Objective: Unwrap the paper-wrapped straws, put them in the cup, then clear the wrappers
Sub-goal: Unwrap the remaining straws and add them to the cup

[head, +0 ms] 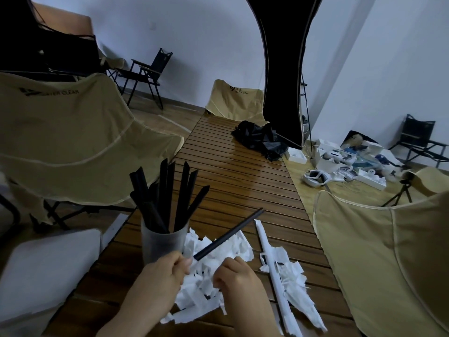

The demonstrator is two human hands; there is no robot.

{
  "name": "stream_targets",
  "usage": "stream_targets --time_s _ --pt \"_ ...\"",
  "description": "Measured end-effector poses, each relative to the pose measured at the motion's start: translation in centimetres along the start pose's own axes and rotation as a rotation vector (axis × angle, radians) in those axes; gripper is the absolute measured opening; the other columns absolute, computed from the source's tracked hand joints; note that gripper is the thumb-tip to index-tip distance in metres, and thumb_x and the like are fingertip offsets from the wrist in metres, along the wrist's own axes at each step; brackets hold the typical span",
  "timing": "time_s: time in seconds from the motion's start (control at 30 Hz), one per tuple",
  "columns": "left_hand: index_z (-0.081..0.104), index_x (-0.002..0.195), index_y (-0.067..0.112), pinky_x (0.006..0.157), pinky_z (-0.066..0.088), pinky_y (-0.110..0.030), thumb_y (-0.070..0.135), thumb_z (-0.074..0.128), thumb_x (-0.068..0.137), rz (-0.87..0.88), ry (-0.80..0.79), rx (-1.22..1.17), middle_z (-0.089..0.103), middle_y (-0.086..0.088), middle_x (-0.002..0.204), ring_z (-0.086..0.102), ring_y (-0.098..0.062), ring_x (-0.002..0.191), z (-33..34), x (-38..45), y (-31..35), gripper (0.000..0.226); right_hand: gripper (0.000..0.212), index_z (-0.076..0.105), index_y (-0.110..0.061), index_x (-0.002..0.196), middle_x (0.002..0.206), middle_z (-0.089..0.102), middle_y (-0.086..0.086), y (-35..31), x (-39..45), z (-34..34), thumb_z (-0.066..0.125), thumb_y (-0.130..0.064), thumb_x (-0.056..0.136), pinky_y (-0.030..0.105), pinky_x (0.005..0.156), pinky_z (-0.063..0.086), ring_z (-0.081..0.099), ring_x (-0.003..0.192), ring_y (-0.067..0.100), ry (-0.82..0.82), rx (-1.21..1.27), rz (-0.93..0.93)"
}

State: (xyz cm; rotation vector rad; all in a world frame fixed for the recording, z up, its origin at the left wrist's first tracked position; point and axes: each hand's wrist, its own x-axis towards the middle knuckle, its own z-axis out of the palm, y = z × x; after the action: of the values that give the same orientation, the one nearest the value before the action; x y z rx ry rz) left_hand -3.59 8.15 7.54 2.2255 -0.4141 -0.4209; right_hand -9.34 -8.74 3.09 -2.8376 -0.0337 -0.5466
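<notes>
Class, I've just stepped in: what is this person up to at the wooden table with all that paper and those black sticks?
A person is unwrapping paper-covered straws. The left hand pinches one bare black straw by its end, just beside the frosted cup, which already holds several black straws. The right hand rests curled on the heap of torn white wrappers. One wrapped straw lies on the slatted table, not yet opened.

"WATER CLEAR" is printed on both tan chair backs (52, 92) (239, 92).
</notes>
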Motion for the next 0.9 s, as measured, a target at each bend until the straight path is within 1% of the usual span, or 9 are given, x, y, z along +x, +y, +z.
stream_targets --time_s 0.1,0.2,0.33,0.43,0.5,0.57,0.67,0.8,0.9 --pt "0.05 0.082 0.031 0.064 0.046 -0.017 0.046 0.049 0.095 0.042 0.026 0.049 0.06 0.008 0.075 0.058 -0.004 0.069 -0.2 -0.2 -0.1 0.019 0.029 0.065 -0.024 0.073 0.074 0.06 -0.009 0.6 -0.1 0.3 0.074 0.0 0.06 0.016 0.051 0.043 0.058 0.065 0.01 -0.023 0.072 0.084" --pt "0.047 0.085 0.033 0.063 0.046 -0.017 0.044 0.052 0.093 0.052 0.043 0.114 0.059 0.009 0.075 0.057 -0.005 0.068 0.3 -0.3 -0.1 0.015 0.027 0.068 -0.023 0.104 0.099 0.067 -0.007 0.1 0.1 -0.2 0.071 -0.013 0.079 0.018 0.071 0.048 0.064 0.089 0.013 0.008 0.078 0.175" --pt "0.046 0.092 0.037 0.073 0.052 -0.019 0.042 0.052 0.094 0.116 0.098 0.174 0.06 0.014 0.083 0.059 -0.002 0.076 0.9 -0.3 0.1 0.007 0.032 0.067 -0.026 0.09 0.085 0.062 -0.015 -1.2 0.2 -1.7 0.084 -0.014 0.065 0.016 0.064 0.049 0.06 0.078 0.007 0.171 0.074 0.166" --pt "0.049 0.096 0.036 0.071 0.05 -0.017 0.039 0.053 0.094 0.216 0.096 0.158 0.059 0.017 0.088 0.059 -0.004 0.078 1.1 -0.5 0.1 0.005 0.025 0.067 -0.029 0.093 0.091 0.062 -0.016 -1.2 0.4 -2.0 0.077 -0.018 0.073 0.022 0.072 0.047 0.056 0.084 0.007 0.174 0.06 0.021" --pt "0.057 0.1 0.029 0.078 0.053 -0.029 0.036 0.054 0.092 0.326 0.107 0.105 0.064 0.012 0.091 0.062 -0.011 0.085 1.2 -0.4 -0.2 0.011 0.016 0.07 -0.033 0.087 0.085 0.064 -0.019 -1.0 0.6 -1.9 0.07 -0.024 0.074 0.018 0.074 0.04 0.057 0.08 0.004 0.147 0.03 -0.046" --pt "0.06 0.102 0.028 0.082 0.052 -0.032 0.035 0.055 0.091 0.381 0.106 0.101 0.066 0.01 0.094 0.062 -0.013 0.09 1.0 -0.6 -0.2 0.014 0.01 0.071 -0.036 0.078 0.075 0.065 -0.019 -0.7 0.6 -1.7 0.062 -0.031 0.076 0.013 0.071 0.034 0.057 0.07 -0.001 0.104 0.012 -0.067" --pt "0.062 0.1 0.026 0.081 0.051 -0.027 0.034 0.057 0.09 0.422 0.068 0.081 0.066 0.01 0.094 0.061 -0.012 0.091 0.9 -0.4 -0.4 0.013 0.02 0.071 -0.034 0.072 0.069 0.065 -0.017 -0.3 0.6 -1.6 0.052 -0.03 0.077 0.011 0.066 0.033 0.056 0.06 -0.002 0.095 0.053 -0.075" --pt "0.063 0.096 0.023 0.074 0.045 -0.013 0.029 0.06 0.09 0.419 0.04 0.021 0.065 0.01 0.09 0.061 -0.01 0.088 1.0 -0.1 -0.4 0.009 0.021 0.071 -0.03 0.069 0.067 0.064 -0.015 -0.4 0.7 -2.0 0.05 -0.027 0.075 0.013 0.065 0.032 0.055 0.057 0.0 0.145 0.067 -0.123" --pt "0.063 0.096 0.024 0.074 0.044 -0.01 0.029 0.061 0.09 0.425 0.046 0.013 0.065 0.012 0.09 0.06 -0.007 0.087 0.8 -0.2 -0.4 0.008 0.023 0.071 -0.029 0.066 0.065 0.064 -0.015 -0.5 0.8 -2.3 0.049 -0.026 0.075 0.013 0.063 0.034 0.054 0.058 0.0 0.203 0.071 -0.158"
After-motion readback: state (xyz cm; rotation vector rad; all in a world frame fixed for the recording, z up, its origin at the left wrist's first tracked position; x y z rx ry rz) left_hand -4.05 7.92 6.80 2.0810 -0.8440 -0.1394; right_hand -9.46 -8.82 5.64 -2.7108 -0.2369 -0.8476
